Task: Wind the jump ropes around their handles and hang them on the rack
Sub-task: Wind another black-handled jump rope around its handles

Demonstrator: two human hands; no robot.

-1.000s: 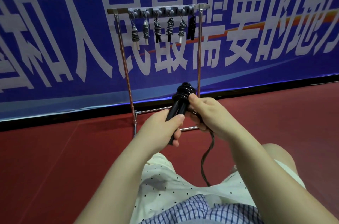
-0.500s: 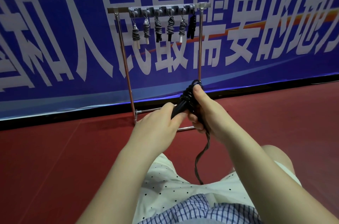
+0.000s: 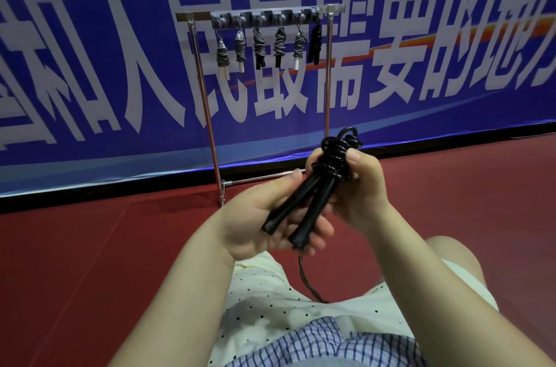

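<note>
I hold a black jump rope [image 3: 326, 174] in front of me, its two handles side by side and tilted, wide ends toward me. Cord coils wrap the upper part, with a small loop sticking up at the top. My left hand [image 3: 264, 216] cradles the handle ends from below with fingers half spread. My right hand [image 3: 358, 186] grips the coiled part, thumb on the coils. A loose cord tail [image 3: 307, 279] hangs down to my lap. Behind stands the metal rack [image 3: 210, 120], with several wound ropes [image 3: 279, 43] hanging from its top bar.
A blue banner [image 3: 421, 65] with large white characters covers the wall behind the rack. The floor [image 3: 90, 261] is dark red matting. My legs in pale dotted shorts [image 3: 270, 300] lie below my hands.
The handles have swung so their wide ends point toward me. My left hand has loosened and now supports them from below. More cord sits on the coil, and the bundle is raised slightly.
</note>
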